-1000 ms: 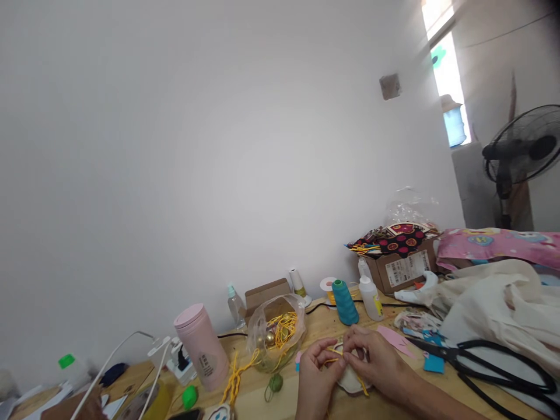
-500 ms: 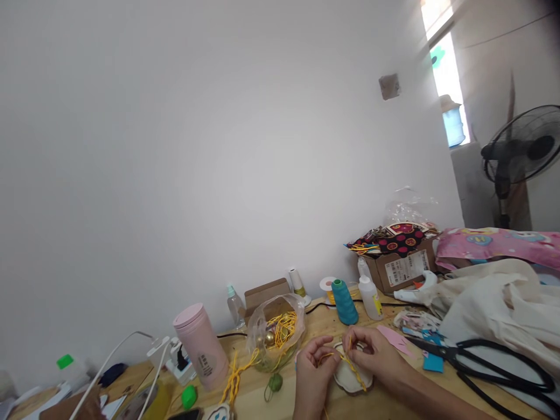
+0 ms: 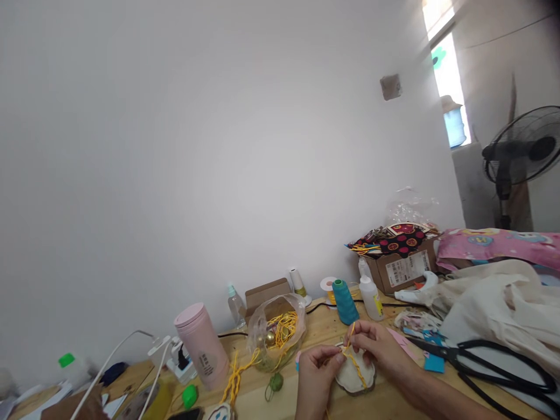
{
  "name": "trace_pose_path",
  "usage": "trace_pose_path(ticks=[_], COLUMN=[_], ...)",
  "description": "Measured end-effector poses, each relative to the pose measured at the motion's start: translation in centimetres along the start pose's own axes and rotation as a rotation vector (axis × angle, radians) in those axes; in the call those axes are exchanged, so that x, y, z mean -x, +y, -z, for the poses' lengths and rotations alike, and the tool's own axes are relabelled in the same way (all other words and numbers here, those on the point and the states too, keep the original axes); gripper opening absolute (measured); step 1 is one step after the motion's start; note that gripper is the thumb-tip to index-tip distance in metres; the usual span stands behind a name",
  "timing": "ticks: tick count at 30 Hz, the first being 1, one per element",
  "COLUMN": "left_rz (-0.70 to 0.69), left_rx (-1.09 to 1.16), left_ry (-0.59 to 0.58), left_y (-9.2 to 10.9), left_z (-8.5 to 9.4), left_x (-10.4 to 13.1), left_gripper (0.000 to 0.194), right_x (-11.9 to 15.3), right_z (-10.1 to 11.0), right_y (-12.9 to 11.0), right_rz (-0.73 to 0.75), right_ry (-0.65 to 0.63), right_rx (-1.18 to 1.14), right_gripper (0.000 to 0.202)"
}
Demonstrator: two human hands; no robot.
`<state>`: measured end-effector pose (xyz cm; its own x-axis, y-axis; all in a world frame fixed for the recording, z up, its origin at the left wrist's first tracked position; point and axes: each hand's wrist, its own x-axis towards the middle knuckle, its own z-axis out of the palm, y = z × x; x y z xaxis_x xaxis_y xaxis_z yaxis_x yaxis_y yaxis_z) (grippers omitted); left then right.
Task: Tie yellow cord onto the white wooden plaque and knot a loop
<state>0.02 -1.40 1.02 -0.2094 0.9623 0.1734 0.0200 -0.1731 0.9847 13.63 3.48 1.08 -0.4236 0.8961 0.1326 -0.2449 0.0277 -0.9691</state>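
Note:
A yellow cord (image 3: 357, 370) runs across a cream, scallop-edged piece (image 3: 350, 379) at the table's front. My left hand (image 3: 318, 370) pinches part of the cord between thumb and finger at the piece's left edge. Just above the piece, my right hand (image 3: 371, 345) is closed on the cord as well, and a short end of it sticks up past the fingertips. The cord crosses over itself between the two hands.
Large black scissors (image 3: 490, 364) lie at the right beside white cloth (image 3: 494, 297). Behind my hands stand a teal thread cone (image 3: 345, 302) and a glue bottle (image 3: 371, 298). Left are a plastic bag (image 3: 276, 332) of yellow cord and a pink tumbler (image 3: 202, 345).
My right hand has moved slightly up and right, drawing the cord end upward. My left hand's fingers have closed in more, and more of the cream piece shows between the hands.

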Motion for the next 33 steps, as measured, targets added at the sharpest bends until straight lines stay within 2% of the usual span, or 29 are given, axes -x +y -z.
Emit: trace_pose_path(ticks=[16, 23, 29, 33], left_rz=[0.048, 0.052, 0.074, 0.090], left_rx=[0.006, 0.063, 0.079, 0.090], left_ry=[-0.051, -0.037, -0.037, -0.021], left_y=[0.01, -0.45, -0.18, 0.17], left_z=[-0.08, 0.23, 0.07, -0.11], left_x=[0.04, -0.27, -0.07, 0.02], left_gripper=[0.016, 0.019, 0.016, 0.018], right_x=[0.12, 0.09, 0.12, 0.10], right_z=[0.05, -0.04, -0.06, 0.14], right_y=[-0.23, -0.53, -0.50, -0.60], right_rz=[-0.017, -0.050, -0.032, -0.019], right_ry=[0.001, 0.055, 0.071, 0.115], right_rx=[-0.008, -0.086, -0.111, -0.107], right_gripper=[0.010, 0.016, 0.015, 0.022])
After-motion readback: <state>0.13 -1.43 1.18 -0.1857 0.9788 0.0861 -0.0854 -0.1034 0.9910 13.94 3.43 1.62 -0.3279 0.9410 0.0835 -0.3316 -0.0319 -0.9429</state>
